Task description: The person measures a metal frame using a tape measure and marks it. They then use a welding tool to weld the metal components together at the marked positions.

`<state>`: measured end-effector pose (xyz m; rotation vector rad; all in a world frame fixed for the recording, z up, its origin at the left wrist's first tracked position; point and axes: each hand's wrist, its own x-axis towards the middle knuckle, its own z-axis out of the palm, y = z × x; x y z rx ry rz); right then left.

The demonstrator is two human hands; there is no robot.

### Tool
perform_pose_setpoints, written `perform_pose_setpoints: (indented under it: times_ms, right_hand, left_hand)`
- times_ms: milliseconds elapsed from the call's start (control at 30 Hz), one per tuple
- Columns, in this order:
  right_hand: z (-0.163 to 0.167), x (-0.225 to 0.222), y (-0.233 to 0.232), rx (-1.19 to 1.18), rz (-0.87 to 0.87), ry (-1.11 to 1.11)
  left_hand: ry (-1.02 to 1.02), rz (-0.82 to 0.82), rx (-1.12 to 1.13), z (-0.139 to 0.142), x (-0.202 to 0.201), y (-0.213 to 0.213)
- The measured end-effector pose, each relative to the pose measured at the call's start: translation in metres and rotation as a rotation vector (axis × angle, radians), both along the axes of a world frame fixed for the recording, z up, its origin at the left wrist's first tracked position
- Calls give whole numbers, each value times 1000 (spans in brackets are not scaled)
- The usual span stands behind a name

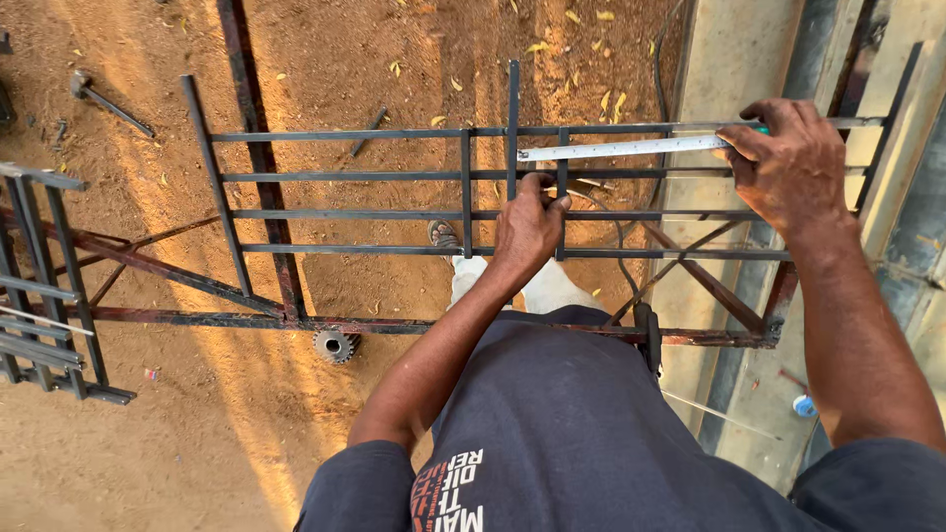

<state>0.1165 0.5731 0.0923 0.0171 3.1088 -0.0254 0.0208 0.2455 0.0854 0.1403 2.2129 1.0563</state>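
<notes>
A dark metal grille [345, 175] of long horizontal bars and short uprights lies flat on a rusty steel frame [197, 317]. My left hand [527, 225] grips a short upright bar near the grille's middle, fingers curled around it. My right hand [788, 163] presses down on one end of a steel tape measure [621, 149]. The blade runs left along the second bar and ends near the tall upright.
The ground is bare reddish dirt with scattered dry leaves. A hammer [103, 99] lies at the far left, and a small gear [335, 345] sits under the frame. Another grille [44, 286] stands at left. A concrete ledge [729, 59] runs along the right.
</notes>
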Motion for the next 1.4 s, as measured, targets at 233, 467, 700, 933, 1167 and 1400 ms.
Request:
perform_pose_setpoints:
  times_ms: [233, 467, 700, 933, 1167, 1400]
  right_hand:
    - [-4, 4, 0, -50, -22, -21]
    - [-1, 5, -3, -82, -28, -25]
    - [0, 3, -3, -93, -38, -37]
    - [-3, 5, -1, -79, -33, -33]
    - [-3, 5, -1, -89, -42, -33]
    - [0, 4, -3, -93, -50, -25]
  left_hand:
    - [-79, -5, -9, 1, -2, 3]
    - [-114, 29, 46, -6, -1, 4]
    - [-100, 9, 29, -9, 0, 3]
    - [-83, -6, 42, -12, 0, 2]
    - [-119, -11, 33, -13, -2, 3]
    - [-120, -13, 28, -13, -3, 3]
